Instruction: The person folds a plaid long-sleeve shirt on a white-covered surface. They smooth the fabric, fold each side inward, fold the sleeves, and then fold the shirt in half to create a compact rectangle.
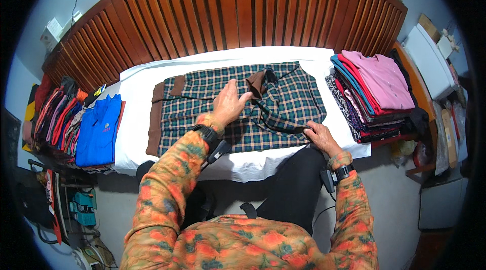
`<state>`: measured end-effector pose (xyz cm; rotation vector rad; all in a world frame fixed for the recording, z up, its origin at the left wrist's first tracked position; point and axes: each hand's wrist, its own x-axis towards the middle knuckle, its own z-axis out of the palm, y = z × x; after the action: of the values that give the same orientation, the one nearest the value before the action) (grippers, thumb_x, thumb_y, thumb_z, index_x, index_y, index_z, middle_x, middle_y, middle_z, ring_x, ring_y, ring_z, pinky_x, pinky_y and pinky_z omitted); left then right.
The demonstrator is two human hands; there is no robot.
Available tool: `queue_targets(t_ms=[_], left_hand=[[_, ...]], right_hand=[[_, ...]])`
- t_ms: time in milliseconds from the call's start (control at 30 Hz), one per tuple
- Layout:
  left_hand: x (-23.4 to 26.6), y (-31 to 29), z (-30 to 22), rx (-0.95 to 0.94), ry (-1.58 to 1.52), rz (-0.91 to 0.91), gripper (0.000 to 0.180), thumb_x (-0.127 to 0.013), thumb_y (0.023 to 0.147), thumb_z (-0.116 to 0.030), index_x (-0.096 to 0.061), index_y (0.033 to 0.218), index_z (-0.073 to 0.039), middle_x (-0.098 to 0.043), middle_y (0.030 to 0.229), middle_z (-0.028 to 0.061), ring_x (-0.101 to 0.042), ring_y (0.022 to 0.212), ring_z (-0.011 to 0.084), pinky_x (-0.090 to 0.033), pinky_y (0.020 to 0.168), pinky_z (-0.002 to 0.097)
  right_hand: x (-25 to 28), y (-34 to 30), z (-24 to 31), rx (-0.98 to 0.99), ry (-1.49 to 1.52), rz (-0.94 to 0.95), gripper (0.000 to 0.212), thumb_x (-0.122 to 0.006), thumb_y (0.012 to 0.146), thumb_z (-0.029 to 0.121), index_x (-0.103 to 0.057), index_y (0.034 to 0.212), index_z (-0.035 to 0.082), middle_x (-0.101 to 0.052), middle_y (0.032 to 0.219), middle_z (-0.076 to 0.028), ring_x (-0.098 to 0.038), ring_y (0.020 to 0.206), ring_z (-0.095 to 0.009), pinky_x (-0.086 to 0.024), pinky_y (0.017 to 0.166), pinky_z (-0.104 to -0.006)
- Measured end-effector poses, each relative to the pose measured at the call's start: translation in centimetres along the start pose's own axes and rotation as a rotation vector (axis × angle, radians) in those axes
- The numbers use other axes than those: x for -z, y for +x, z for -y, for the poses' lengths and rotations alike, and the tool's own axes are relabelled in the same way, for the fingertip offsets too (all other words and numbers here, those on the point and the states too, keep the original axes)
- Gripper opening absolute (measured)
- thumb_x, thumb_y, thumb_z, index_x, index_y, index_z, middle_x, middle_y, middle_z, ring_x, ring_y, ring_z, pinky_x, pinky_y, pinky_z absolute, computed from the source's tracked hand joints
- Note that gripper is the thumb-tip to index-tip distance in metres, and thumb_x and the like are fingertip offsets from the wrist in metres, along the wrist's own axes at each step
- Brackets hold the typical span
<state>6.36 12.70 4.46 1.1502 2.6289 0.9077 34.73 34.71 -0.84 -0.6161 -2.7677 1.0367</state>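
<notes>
One plaid garment (200, 90), one left grip (230, 105) wide, one right grip (324, 138) narrow on its edge

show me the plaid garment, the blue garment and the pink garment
Plaid garment (248, 130): head view, checked cloth near its middle
Blue garment (97, 133): head view, middle of its upper face
Pink garment (378, 82): head view, its upper face

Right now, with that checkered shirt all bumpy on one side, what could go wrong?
The checkered shirt is bunched up toward its right end, so pressing it down like that might leave creases. The right fingers are at its near edge, and a tug there could pull it crooked. The tall stack of folded clothes stands close to the shirt, so a bump might make it slide.
</notes>
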Motion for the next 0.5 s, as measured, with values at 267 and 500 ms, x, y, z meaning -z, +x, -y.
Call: queue_targets(t_ms=[267,500], left_hand=[[-3.3,5.2,-1.4,0.178,-0.280,0.146,0.039,-0.074,0.087,-0.030,-0.069,0.107,0.003,-0.072,0.097,0.0204,-0.070,0.094,0.0284,-0.055,0.081,0.0400],[2.1,6.2,2.4,0.097,-0.784,-0.109,0.019,-0.063,0.091,-0.019,-0.063,0.081,-0.002,-0.062,0.072,0.0035,-0.062,0.066,0.0127,-0.054,0.054,0.0287]], right_hand=[[0.4,-0.1,0.4,-0.080,0.089,0.050,0.027,-0.061,0.094,0.028,-0.059,0.099,0.001,-0.060,0.080,-0.017,-0.060,0.074,-0.031,-0.049,0.073,-0.0401],[-0.4,-0.1,-0.8,-0.055,0.210,-0.057,0.026,-0.061,0.096,0.025,-0.062,0.097,-0.001,-0.062,0.078,-0.016,-0.061,0.074,-0.026,-0.050,0.074,-0.0370]])
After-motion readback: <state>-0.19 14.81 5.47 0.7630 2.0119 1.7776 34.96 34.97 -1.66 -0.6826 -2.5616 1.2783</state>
